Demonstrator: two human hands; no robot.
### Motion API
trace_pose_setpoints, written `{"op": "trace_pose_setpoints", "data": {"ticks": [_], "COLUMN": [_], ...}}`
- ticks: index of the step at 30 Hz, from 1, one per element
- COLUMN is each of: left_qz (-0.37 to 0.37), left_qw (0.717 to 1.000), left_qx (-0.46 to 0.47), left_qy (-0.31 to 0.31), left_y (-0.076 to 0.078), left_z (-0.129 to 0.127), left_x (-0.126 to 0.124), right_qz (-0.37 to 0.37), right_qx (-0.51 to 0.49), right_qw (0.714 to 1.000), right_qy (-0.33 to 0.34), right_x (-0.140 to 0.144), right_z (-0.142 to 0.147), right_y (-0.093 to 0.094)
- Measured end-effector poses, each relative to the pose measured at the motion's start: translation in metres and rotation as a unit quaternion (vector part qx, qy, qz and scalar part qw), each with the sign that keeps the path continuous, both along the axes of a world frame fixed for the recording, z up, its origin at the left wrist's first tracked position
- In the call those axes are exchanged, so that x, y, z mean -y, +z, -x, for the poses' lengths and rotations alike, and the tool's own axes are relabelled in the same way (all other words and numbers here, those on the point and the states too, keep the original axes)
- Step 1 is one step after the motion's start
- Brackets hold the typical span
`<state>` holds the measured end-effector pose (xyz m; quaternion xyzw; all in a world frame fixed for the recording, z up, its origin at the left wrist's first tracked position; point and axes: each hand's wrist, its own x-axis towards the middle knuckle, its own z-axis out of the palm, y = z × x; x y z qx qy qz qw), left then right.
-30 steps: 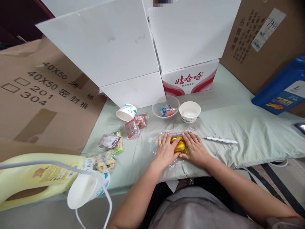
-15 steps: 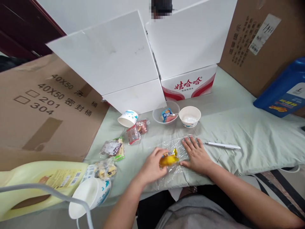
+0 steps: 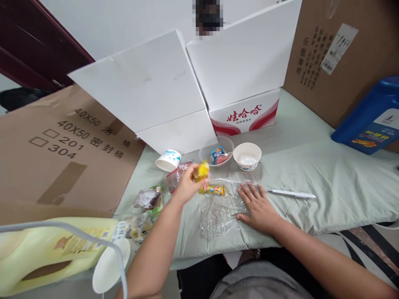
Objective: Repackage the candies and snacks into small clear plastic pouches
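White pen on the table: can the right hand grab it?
Probably yes: the right hand lies flat on the clear plastic, and the white pen is right beside its fingers, with nothing visible between.

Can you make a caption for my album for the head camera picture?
The left hand holds a yellow packet near a second yellow packet, while the right hand rests on clear plastic.

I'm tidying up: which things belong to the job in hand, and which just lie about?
Likely in use: yellow packet in the left hand; second yellow packet; clear plastic under the right hand.
Likely lying about: white pen; blue bottle; pale yellow jug.
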<state>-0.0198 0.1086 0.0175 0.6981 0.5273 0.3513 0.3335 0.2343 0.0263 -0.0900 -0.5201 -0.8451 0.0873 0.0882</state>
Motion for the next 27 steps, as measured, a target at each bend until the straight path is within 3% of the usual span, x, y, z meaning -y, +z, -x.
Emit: {"op": "trace_pose_setpoints", "data": {"ticks": [2,5,8,13,15,18,22,24,27], "left_qz": [-0.098,-0.176,-0.204,-0.123,-0.095,-0.094,-0.208,-0.236,-0.148], "left_qw": [0.992,0.981,0.959,0.903,0.892,0.894,0.896,0.903,0.905], "left_qx": [0.048,-0.034,-0.185,-0.4,-0.429,-0.429,-0.379,-0.355,-0.371], "left_qy": [0.07,0.078,0.069,0.098,0.102,0.084,0.102,0.058,-0.148], "left_y": [0.022,0.037,0.024,-0.011,-0.016,-0.011,0.002,0.0,-0.015], "left_z": [0.004,-0.003,-0.021,-0.039,-0.037,-0.027,-0.02,-0.019,-0.014], "left_x": [-0.02,-0.054,-0.081,-0.099,-0.101,-0.098,-0.073,-0.052,-0.02], "right_qz": [-0.005,-0.015,-0.025,-0.023,-0.017,-0.011,-0.026,-0.034,-0.034], "right_qx": [-0.004,-0.013,-0.023,-0.027,-0.028,-0.032,-0.033,-0.033,-0.03], "right_qw": [1.0,1.0,0.999,0.999,0.999,0.999,0.999,0.999,0.999], "right_qy": [0.0,0.0,0.002,-0.001,-0.002,-0.001,-0.001,0.001,0.001], "right_x": [0.0,0.001,0.001,0.001,0.001,0.001,0.001,0.001,0.001], "right_z": [0.0,-0.001,-0.001,-0.002,-0.002,-0.002,-0.003,-0.003,-0.002], "right_y": [0.0,-0.001,-0.003,-0.003,-0.003,-0.002,-0.003,-0.004,-0.003]}}
